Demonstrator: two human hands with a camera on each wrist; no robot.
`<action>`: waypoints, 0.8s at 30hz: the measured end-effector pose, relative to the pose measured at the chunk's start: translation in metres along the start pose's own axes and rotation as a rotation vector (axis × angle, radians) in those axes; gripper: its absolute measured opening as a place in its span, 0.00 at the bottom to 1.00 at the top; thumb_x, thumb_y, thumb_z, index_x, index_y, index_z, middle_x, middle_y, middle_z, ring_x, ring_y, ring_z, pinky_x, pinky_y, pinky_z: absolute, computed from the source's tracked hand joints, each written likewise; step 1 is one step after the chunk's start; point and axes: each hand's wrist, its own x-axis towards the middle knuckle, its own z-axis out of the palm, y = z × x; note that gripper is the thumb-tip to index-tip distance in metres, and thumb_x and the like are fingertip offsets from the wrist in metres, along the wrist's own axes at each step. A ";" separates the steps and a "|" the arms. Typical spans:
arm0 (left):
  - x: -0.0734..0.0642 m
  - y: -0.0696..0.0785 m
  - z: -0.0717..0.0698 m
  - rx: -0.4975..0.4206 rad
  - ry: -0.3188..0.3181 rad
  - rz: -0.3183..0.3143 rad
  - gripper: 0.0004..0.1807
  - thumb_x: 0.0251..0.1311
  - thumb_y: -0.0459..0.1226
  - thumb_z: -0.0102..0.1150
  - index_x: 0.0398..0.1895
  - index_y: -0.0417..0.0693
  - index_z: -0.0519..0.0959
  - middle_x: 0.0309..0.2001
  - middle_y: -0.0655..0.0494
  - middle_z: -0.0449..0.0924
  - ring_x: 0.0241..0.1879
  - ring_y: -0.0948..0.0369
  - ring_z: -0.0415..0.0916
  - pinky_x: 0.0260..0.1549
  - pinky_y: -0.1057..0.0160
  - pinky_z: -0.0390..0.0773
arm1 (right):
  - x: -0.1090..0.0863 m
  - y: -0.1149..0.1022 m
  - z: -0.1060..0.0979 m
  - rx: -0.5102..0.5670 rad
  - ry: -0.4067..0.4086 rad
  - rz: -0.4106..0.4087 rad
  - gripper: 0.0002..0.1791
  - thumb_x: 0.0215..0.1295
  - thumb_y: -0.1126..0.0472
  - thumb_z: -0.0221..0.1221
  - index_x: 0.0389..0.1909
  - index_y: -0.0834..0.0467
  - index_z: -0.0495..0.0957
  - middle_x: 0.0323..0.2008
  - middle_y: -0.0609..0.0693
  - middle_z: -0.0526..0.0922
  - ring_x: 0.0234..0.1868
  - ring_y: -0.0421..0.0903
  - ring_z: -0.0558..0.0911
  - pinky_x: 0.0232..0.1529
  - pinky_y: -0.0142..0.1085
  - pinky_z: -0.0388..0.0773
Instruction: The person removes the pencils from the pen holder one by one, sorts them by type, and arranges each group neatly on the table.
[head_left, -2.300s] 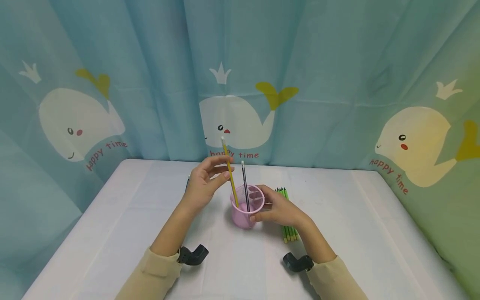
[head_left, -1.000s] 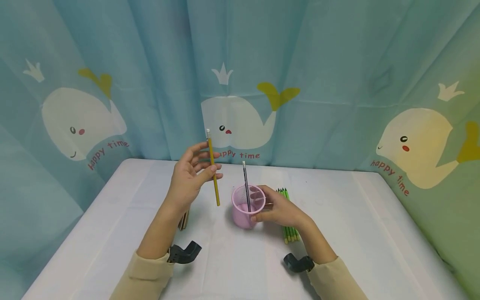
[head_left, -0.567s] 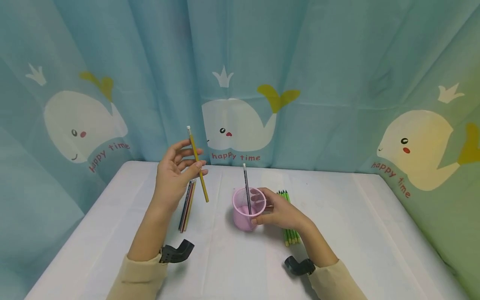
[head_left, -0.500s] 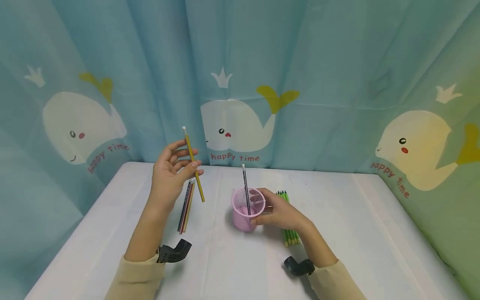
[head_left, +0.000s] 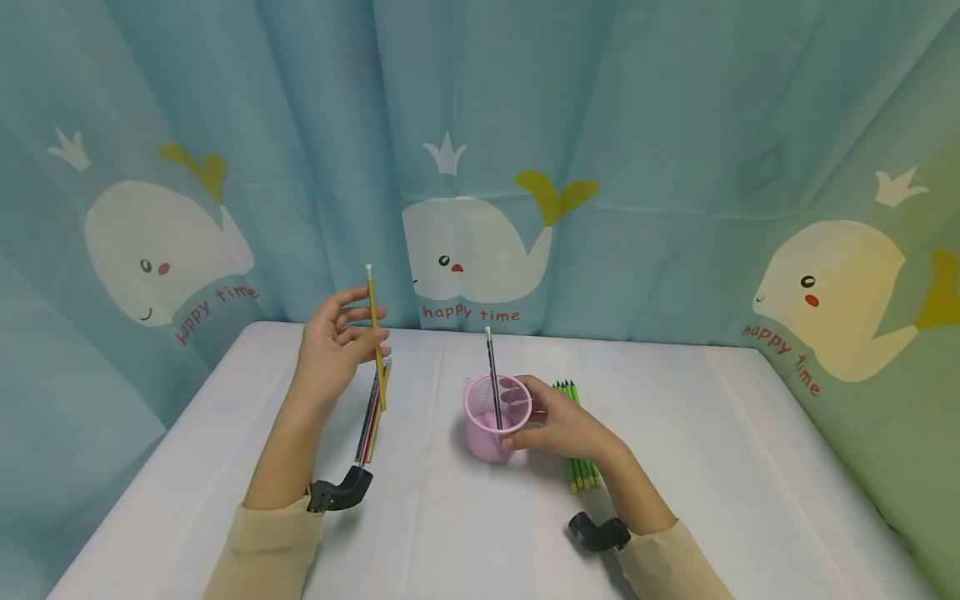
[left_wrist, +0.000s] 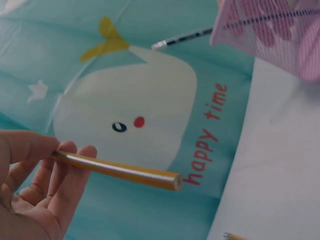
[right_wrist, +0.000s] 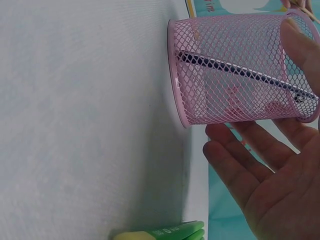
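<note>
My left hand [head_left: 333, 350] pinches a yellow pencil [head_left: 374, 317] between thumb and fingers, its white eraser end up. In the left wrist view the pencil's flat lower end [left_wrist: 175, 181] points away from the hand. Behind and below it in the head view, a few dark, red and yellow pencils [head_left: 367, 425] lie side by side on the table. My right hand [head_left: 562, 417] holds the pink mesh pen cup [head_left: 487, 442] by its right side, thumb in front and fingers behind. One black pencil [head_left: 492, 371] leans inside the cup, its white eraser end above the rim.
Several green pencils [head_left: 582, 475] lie in a row on the white-covered table [head_left: 712, 467], partly behind my right hand and wrist. A blue curtain [head_left: 660, 167] with whale prints hangs behind the table's back edge.
My left hand has lifted the yellow pencil out of the cup and carried it left over the lying pencils, then lowered it slightly. The right hand and cup stay in place.
</note>
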 end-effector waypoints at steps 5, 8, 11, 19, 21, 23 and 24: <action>0.002 -0.007 -0.006 0.074 -0.030 -0.031 0.31 0.66 0.28 0.59 0.72 0.47 0.64 0.56 0.45 0.76 0.38 0.64 0.81 0.41 0.64 0.87 | 0.000 0.000 0.000 -0.007 -0.006 0.002 0.44 0.50 0.64 0.76 0.68 0.56 0.66 0.61 0.58 0.76 0.62 0.58 0.76 0.63 0.49 0.77; 0.004 -0.010 -0.011 0.101 -0.043 -0.052 0.32 0.67 0.29 0.59 0.72 0.47 0.63 0.57 0.44 0.76 0.39 0.65 0.81 0.42 0.63 0.87 | 0.001 0.000 0.000 -0.011 -0.006 -0.006 0.43 0.50 0.64 0.75 0.68 0.58 0.66 0.61 0.60 0.76 0.62 0.59 0.76 0.63 0.50 0.77; 0.006 -0.014 -0.015 0.122 -0.046 -0.082 0.32 0.67 0.28 0.58 0.73 0.47 0.62 0.58 0.42 0.75 0.40 0.66 0.81 0.43 0.64 0.87 | 0.001 -0.001 0.000 -0.014 -0.002 -0.015 0.43 0.50 0.64 0.75 0.68 0.59 0.66 0.60 0.60 0.76 0.61 0.61 0.76 0.63 0.51 0.77; 0.008 -0.030 -0.026 0.225 -0.048 -0.150 0.31 0.67 0.26 0.55 0.73 0.43 0.62 0.58 0.38 0.75 0.38 0.65 0.80 0.38 0.65 0.87 | 0.001 -0.002 0.000 -0.017 -0.003 -0.001 0.44 0.50 0.64 0.76 0.68 0.57 0.66 0.61 0.59 0.76 0.62 0.58 0.76 0.63 0.49 0.77; 0.008 -0.034 -0.027 0.258 -0.051 -0.172 0.31 0.67 0.26 0.54 0.73 0.42 0.62 0.58 0.37 0.75 0.38 0.64 0.79 0.38 0.65 0.88 | 0.001 -0.002 0.000 -0.019 0.000 0.009 0.44 0.49 0.64 0.76 0.68 0.56 0.66 0.61 0.57 0.76 0.63 0.57 0.76 0.63 0.48 0.77; 0.009 -0.038 -0.028 0.288 -0.054 -0.196 0.30 0.67 0.26 0.54 0.73 0.40 0.62 0.58 0.35 0.74 0.39 0.61 0.80 0.37 0.65 0.87 | 0.000 -0.001 0.000 -0.019 0.002 0.011 0.44 0.49 0.63 0.76 0.68 0.56 0.66 0.61 0.57 0.76 0.63 0.56 0.76 0.63 0.48 0.77; 0.009 -0.040 -0.028 0.303 -0.054 -0.210 0.31 0.67 0.26 0.54 0.73 0.40 0.62 0.58 0.35 0.74 0.41 0.59 0.80 0.37 0.65 0.87 | 0.000 -0.001 0.000 -0.019 0.002 0.009 0.44 0.49 0.64 0.76 0.68 0.56 0.66 0.61 0.58 0.76 0.63 0.57 0.76 0.63 0.48 0.77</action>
